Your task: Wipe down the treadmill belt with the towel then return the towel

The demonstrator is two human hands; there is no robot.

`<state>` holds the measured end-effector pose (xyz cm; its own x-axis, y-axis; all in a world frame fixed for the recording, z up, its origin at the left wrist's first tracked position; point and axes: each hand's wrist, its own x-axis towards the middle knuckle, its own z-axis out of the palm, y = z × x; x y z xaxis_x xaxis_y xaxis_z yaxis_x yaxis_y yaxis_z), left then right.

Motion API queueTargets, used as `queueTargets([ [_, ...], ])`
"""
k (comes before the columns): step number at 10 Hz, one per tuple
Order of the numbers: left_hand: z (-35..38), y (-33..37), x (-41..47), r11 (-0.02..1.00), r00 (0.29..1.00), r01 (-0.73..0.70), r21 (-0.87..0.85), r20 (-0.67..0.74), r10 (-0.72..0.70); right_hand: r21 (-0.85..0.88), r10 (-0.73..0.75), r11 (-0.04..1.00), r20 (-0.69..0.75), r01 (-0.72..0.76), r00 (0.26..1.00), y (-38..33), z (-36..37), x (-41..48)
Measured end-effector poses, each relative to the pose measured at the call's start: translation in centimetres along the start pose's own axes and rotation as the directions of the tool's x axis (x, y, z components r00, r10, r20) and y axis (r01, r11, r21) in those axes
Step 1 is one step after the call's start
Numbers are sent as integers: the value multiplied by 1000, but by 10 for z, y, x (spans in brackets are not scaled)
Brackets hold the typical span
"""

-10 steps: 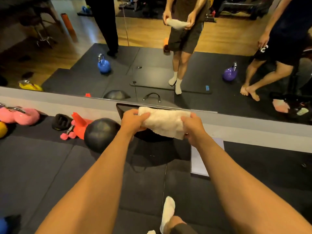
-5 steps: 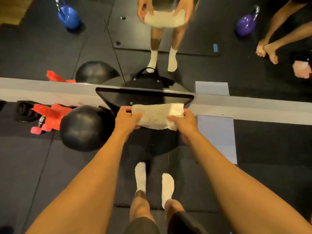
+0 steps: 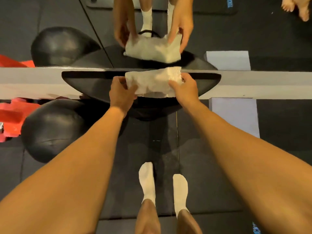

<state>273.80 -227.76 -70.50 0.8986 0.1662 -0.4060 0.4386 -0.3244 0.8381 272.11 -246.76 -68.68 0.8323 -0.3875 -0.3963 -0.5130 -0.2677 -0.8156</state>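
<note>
A folded white towel (image 3: 152, 82) is stretched between both hands over the black front hood of the treadmill (image 3: 84, 83), right by the mirror. My left hand (image 3: 120, 92) grips its left end and my right hand (image 3: 184, 88) grips its right end. The dark treadmill belt (image 3: 162, 142) runs from the hood back under my two white-socked feet (image 3: 146, 179). The mirror above repeats the hands and towel.
A black ball (image 3: 55, 130) lies left of the belt, with red equipment (image 3: 10, 119) beyond it. A pale board (image 3: 234, 115) lies on the floor to the right. The mirror's grey base rail (image 3: 30, 83) crosses the view. Another person's bare feet (image 3: 298, 7) show in the reflection.
My head has tilted down, so the belt and my feet came into view. Both hands carried the towel lower and closer to the treadmill hood, still gripping its ends.
</note>
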Motion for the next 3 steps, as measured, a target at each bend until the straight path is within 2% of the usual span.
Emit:
queueTargets([
  [1, 1, -8, 11, 944, 994, -76, 320, 100, 47, -187, 11, 982, 111, 10, 994, 21, 3, 8],
  [2, -3, -7, 4, 913, 972, -77, 401, 234, -21, -268, 10, 963, 167, 36, 986, 22, -5, 0],
  [3, -9, 8, -4, 902, 967, -7, 432, 233, -104, -202, 30, 979, 156, 2, 987, 12, -19, -9],
])
